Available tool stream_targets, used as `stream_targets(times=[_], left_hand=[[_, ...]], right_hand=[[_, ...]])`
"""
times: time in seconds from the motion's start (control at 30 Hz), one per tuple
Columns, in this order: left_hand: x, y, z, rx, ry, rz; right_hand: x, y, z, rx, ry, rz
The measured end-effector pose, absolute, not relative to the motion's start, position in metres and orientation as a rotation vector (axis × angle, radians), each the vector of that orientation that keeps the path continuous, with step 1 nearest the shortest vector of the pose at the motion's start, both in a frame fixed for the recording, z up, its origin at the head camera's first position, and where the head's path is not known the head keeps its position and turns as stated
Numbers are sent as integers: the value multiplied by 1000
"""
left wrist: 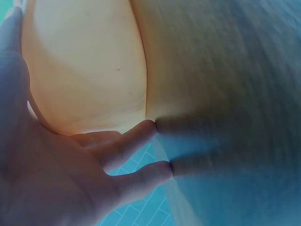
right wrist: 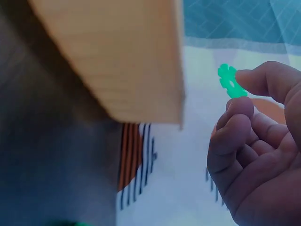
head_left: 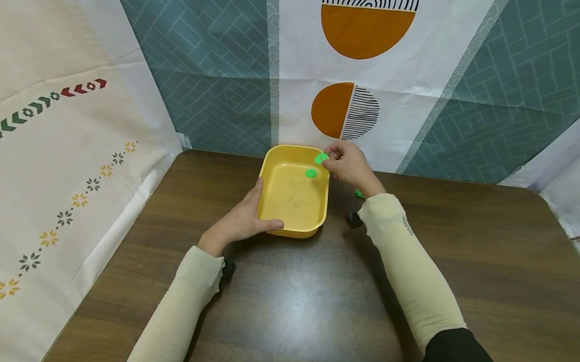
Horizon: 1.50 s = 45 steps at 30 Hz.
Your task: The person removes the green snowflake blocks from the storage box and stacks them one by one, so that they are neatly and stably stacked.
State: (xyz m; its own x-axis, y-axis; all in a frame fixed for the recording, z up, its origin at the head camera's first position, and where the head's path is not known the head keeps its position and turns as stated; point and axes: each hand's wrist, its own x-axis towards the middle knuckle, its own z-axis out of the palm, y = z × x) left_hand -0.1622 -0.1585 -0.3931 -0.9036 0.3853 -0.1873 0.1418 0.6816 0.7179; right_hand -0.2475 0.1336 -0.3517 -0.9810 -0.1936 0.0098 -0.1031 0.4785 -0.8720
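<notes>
A yellow plastic tub [head_left: 294, 202] stands on the table near its back edge. My left hand [head_left: 238, 219] spans the tub's near-left corner, fingers along the left side and thumb at the front rim. In the left wrist view, two straight fingertips [left wrist: 164, 168] touch the table beside the tub. Above the tub's far-right corner, my right hand [head_left: 350, 164] pinches a green flower-shaped disc [right wrist: 229, 80] between thumb and index finger. Another green disc [head_left: 311, 173] lies inside the tub. Partly hidden by the right wrist, a green piece [head_left: 359, 194] sits on the table.
The brown wooden table [head_left: 290, 298] reaches under both forearms. Directly behind it hangs a patterned teal and white cloth [head_left: 292, 106]. A cream printed cloth [head_left: 70, 168] hangs along the left side, and white fabric [head_left: 565, 185] hangs at the right.
</notes>
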Motion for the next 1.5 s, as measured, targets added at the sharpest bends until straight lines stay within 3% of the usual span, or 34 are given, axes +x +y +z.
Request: stream_targets(times=[0.43, 1.5], left_hand=[[-162, -158, -393, 406, 2570, 1064], [-162, -158, -392, 414, 2582, 1036]], right_hand=[[-243, 156, -380, -210, 2553, -1484], [-248, 161, -382, -277, 2546, -1420]])
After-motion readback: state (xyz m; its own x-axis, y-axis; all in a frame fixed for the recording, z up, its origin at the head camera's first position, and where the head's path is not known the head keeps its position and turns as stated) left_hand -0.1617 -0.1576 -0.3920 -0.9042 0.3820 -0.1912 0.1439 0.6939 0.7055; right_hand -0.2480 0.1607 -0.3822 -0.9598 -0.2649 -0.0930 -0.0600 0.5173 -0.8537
